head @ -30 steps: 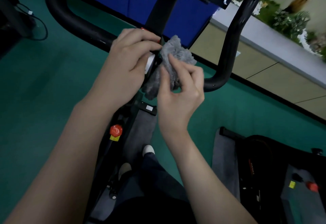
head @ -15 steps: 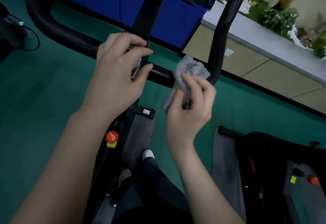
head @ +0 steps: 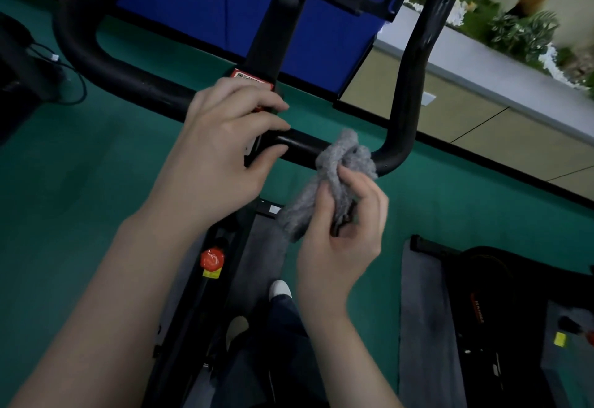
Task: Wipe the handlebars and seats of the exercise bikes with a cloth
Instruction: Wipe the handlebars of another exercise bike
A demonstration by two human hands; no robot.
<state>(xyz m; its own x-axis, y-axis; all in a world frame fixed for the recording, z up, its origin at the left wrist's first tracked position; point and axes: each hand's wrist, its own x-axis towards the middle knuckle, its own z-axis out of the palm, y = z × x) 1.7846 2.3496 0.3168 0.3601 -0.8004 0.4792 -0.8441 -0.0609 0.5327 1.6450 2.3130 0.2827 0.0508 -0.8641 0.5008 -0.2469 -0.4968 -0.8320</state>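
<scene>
One black handlebar [head: 414, 70] | grey cloth [head: 337, 163] | teal floor [head: 80, 166] | grey mats [head: 424, 311] | planter ledge [head: 482, 73]

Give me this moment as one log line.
phase: wiping | right hand: grips cloth against handlebar near right bend | left hand: holds handlebar centre

Reaching forward with both bare forearms. Curling the left hand [head: 225, 150] over the middle of the handlebar [head: 302, 147], thumb below the fingers. Pinching the cloth [head: 340, 163] in the right hand [head: 340, 240], fingers bent, close beside the left.
</scene>
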